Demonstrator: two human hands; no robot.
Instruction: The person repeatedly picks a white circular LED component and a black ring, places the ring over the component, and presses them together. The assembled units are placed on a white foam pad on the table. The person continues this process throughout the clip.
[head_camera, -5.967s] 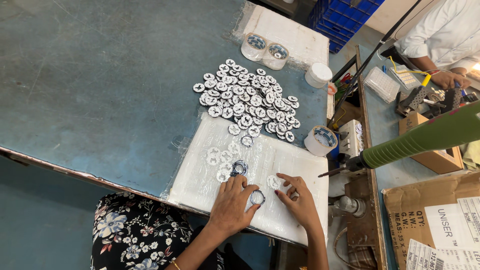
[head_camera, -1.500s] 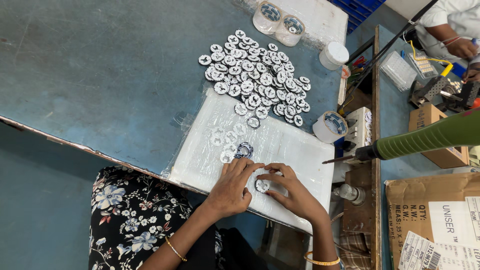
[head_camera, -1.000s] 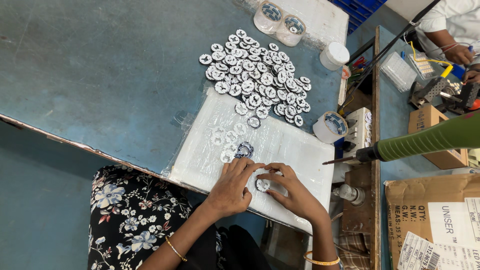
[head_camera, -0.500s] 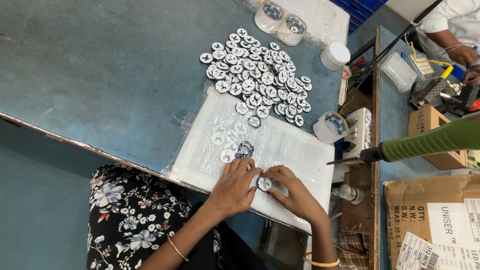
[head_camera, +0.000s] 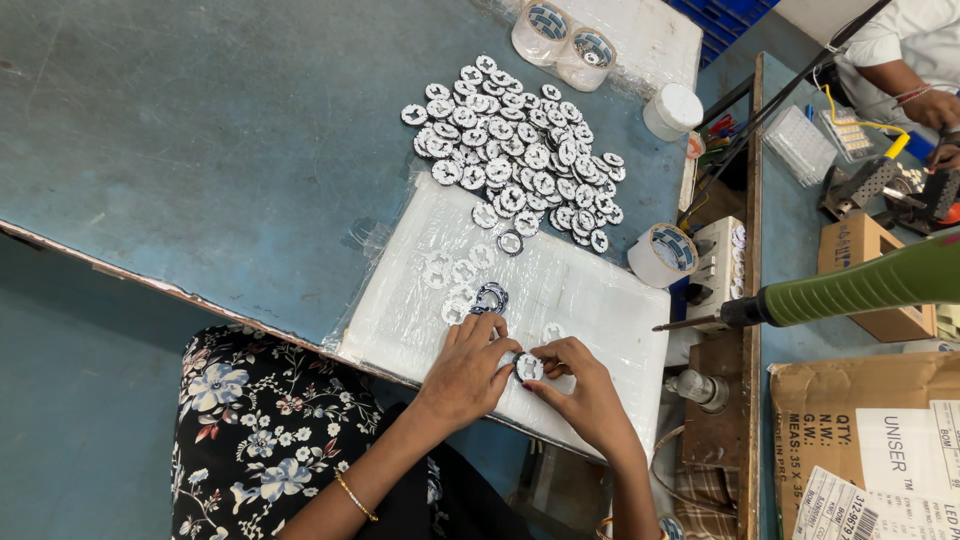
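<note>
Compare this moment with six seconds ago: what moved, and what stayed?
The left hand and right hand drew together and now both pinch one small round disc over the white sheet. The disc pile, tape roll and green tool lie as before.

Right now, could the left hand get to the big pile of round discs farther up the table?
Probably yes. The left hand shares one small disc with the right hand; only the white sheet and loose discs lie before the pile, nothing upright.
</note>
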